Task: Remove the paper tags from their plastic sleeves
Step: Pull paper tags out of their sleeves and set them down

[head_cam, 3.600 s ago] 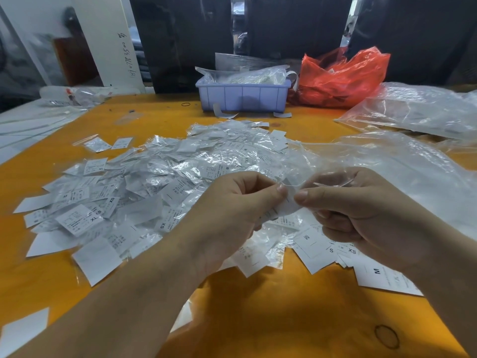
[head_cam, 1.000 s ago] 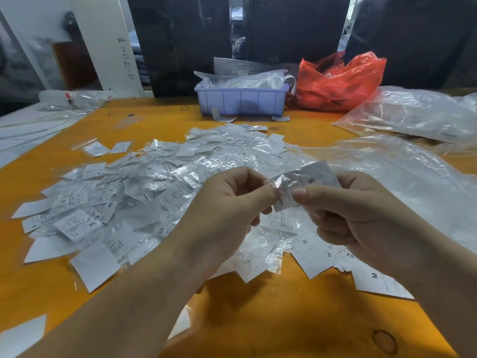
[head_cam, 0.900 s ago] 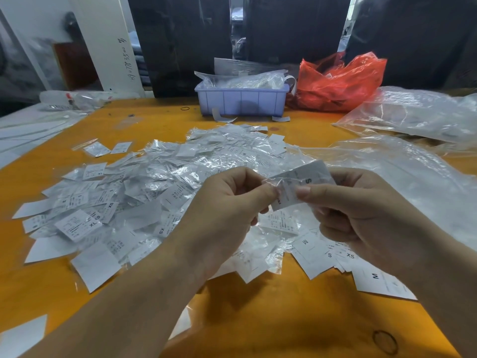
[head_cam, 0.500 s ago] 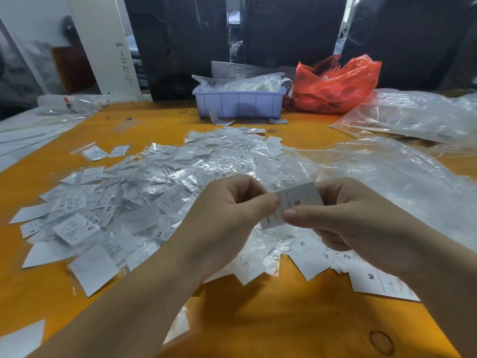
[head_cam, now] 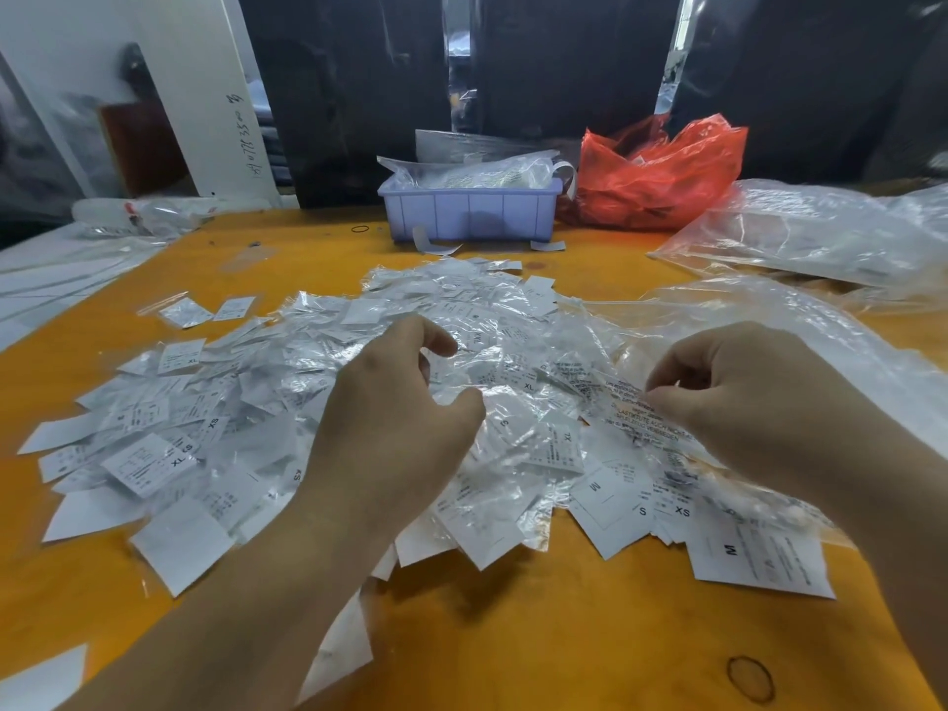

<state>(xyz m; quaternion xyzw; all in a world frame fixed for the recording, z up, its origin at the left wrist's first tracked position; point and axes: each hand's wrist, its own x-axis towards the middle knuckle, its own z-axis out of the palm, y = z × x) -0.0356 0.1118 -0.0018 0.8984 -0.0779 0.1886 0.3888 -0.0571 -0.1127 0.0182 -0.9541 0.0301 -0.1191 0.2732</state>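
A broad heap of clear plastic sleeves with paper tags (head_cam: 318, 382) covers the middle of the orange table (head_cam: 538, 638). Loose white size tags (head_cam: 759, 556) lie in a small stack at the lower right. My left hand (head_cam: 395, 423) hovers over the heap, its thumb and bent forefinger apart with only crinkled plastic below them. My right hand (head_cam: 754, 402) hangs above a printed clear bag (head_cam: 636, 418) to the right, fingers curled and thumb against the forefinger. Whether it pinches anything is hidden.
A lilac plastic bin (head_cam: 469, 215) stuffed with clear bags stands at the back centre, with a red plastic bag (head_cam: 662, 177) beside it. Large clear bags (head_cam: 831, 233) spread over the right side. A few stray tags (head_cam: 205, 310) lie at the left.
Both hands held one sleeved tag together and the right hand drew the tag out. They have since parted, the left dropping toward the heap and the right moving right; that tag is out of sight.
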